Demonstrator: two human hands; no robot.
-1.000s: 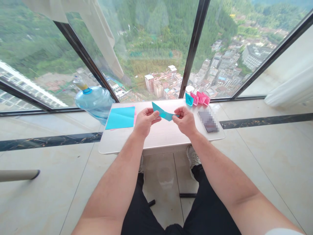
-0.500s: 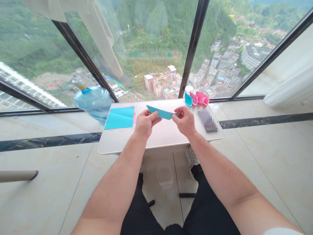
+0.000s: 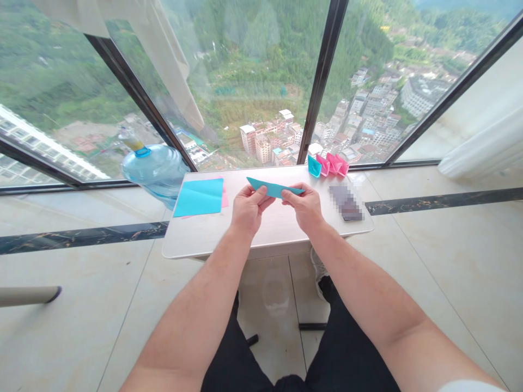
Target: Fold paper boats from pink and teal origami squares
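Note:
A folded strip of blue paper (image 3: 273,189), pointed at both ends, is held up over the small table. My left hand (image 3: 249,209) pinches it left of its middle, thumb on the near face. On the other side, my right hand (image 3: 304,206) grips it between thumb and fingers, and its right tip sticks out past the thumb. Flat on the table to the left lies a blue paper sheet (image 3: 199,197), with pink paper (image 3: 224,196) showing from under it. A blue paper boat (image 3: 314,166) and several pink paper boats (image 3: 335,164) stand in a row at the back right.
A phone (image 3: 347,202), partly blurred out, lies at the right of the white table (image 3: 212,237). Past the left end leans a large blue water bottle (image 3: 153,169). Window panes with dark frames (image 3: 318,81) rise behind the table.
My right hand has moved left along the folded paper, closer to my left hand, and the paper's right tip now shows. My left hand has shifted slightly right.

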